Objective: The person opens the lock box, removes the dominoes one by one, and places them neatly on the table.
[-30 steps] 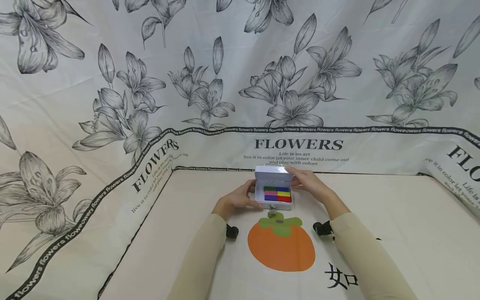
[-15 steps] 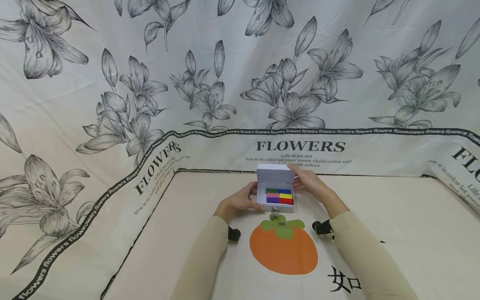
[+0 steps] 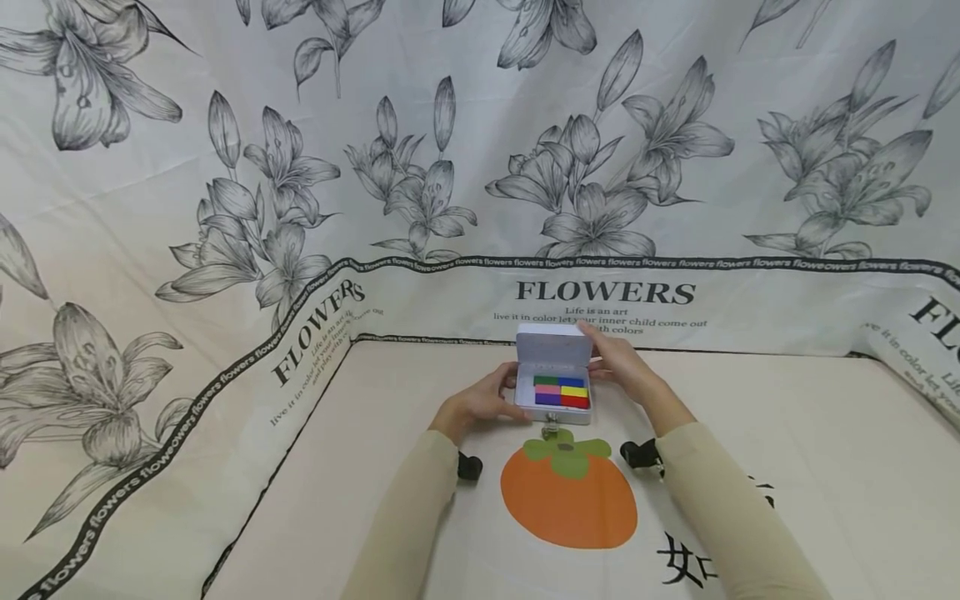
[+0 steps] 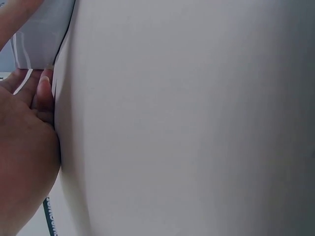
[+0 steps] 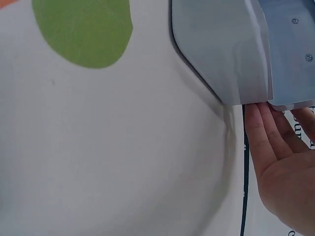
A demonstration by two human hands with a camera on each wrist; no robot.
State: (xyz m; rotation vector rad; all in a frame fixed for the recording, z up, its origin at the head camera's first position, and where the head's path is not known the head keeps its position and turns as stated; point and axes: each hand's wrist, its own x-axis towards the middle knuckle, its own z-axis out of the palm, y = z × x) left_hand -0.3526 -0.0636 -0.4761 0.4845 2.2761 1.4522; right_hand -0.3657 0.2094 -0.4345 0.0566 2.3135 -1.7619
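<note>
In the head view a small white metal box (image 3: 537, 412) sits on the cloth with its lid (image 3: 553, 348) raised. Several coloured blocks (image 3: 547, 390) fill the right part of its inside, among them green, blue, pink, yellow, purple and red. A metal latch (image 3: 551, 427) hangs at the front. My left hand (image 3: 480, 401) grips the box's left side, thumb near the front corner and fingers farther back. With straight fingers (image 5: 260, 132), my right hand (image 3: 626, 371) touches the box's right side and the lid; one finger reaches the lid's top right corner.
An orange persimmon print (image 3: 570, 508) lies on the cloth in front of the box, with black characters (image 3: 684, 560) at its right. Behind stands a flower-print curtain (image 3: 420, 208). Black wrist mounts (image 3: 470, 468) show beneath both forearms.
The lid has swung a little farther back, more upright, with my right fingers at its corner rising along. My left hand keeps its grip on the box; the view has shifted slightly.
</note>
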